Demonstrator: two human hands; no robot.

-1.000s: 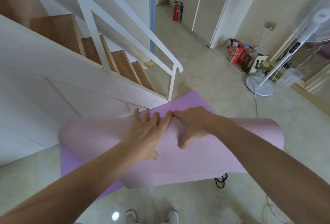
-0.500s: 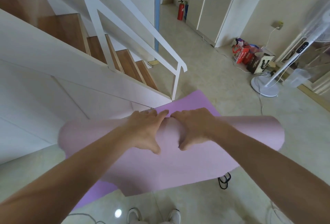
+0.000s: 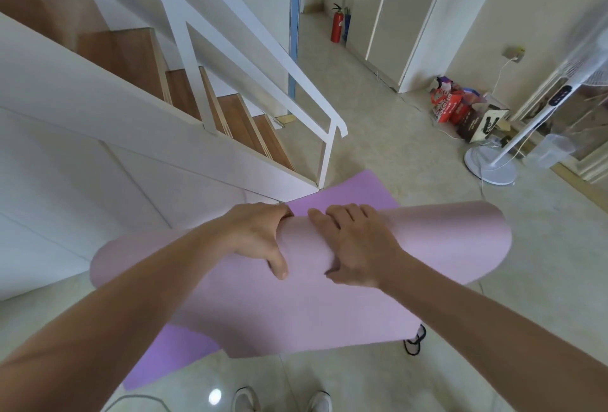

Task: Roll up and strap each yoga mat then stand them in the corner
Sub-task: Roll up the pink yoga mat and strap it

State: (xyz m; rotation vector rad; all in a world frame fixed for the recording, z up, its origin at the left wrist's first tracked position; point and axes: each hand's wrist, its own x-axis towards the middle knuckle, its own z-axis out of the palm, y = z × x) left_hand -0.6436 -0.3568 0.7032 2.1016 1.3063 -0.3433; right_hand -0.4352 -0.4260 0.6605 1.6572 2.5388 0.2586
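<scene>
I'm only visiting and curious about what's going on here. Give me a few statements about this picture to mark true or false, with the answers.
1. The left hand and the right hand both grip the yoga mat. True.
2. The mat is fully rolled and strapped. False: one end lies flat on the floor beyond the roll, and a black strap lies loose on the floor by the mat's near edge.
3. A red fire extinguisher stands on the floor at the far end of the room. True.
4. The white fan stands to the person's left. False: it stands to their right.
</scene>
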